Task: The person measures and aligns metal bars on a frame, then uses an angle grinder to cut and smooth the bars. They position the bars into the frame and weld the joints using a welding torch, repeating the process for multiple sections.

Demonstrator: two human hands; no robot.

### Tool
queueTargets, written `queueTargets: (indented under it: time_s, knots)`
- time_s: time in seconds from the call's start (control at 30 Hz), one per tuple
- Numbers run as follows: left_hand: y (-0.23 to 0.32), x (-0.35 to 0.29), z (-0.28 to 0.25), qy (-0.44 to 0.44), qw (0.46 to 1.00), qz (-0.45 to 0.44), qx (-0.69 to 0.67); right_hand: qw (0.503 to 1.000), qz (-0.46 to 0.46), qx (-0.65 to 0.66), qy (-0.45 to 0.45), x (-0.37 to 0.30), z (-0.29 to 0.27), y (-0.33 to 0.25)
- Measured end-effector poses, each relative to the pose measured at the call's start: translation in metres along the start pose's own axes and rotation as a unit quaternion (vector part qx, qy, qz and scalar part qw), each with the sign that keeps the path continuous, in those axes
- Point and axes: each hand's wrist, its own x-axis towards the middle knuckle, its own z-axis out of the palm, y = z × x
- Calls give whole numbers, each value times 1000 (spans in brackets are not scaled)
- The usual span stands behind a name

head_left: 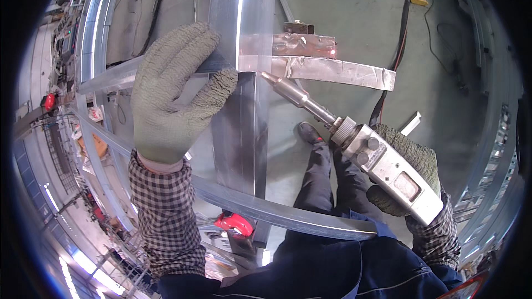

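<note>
My right hand [413,155], in a grey-green work glove, is wrapped round the body of a silver handheld welding torch [399,174]. The torch slants up and to the left, its copper-coloured nozzle tip close to a joint in the metal frame. That joint lies on an upright-running square steel tube [226,11]. My left hand [172,94], gloved alike, lies with thumb and fingers spread over the frame just left of the joint. Right of the joint, a curved metal strip [343,72] juts out, with a reddish metal block [307,46] behind it.
A steel crossbar [288,214] runs in front of my body. Below it is a red tool or clamp [237,224]. On the floor at the far right lie a dark cable [404,33] and a small yellow box [419,1]. Long metal profiles [499,155] line the right side.
</note>
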Motion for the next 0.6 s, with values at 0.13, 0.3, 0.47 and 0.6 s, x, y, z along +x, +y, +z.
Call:
queueTargets:
  time_s: [0.13,0.3,0.47,0.6]
  knots:
    - [3,5,11,49,996,-43,-62,997,21,72,-20,12,2,7]
    - [4,2,17,57,995,-50,-61,996,-13,90,-15,17,8,11]
    - [0,3,13,22,997,-35,-60,995,-21,99,-14,19,9,11]
    - [3,4,8,4,997,-53,-61,994,-25,103,-14,20,12,12]
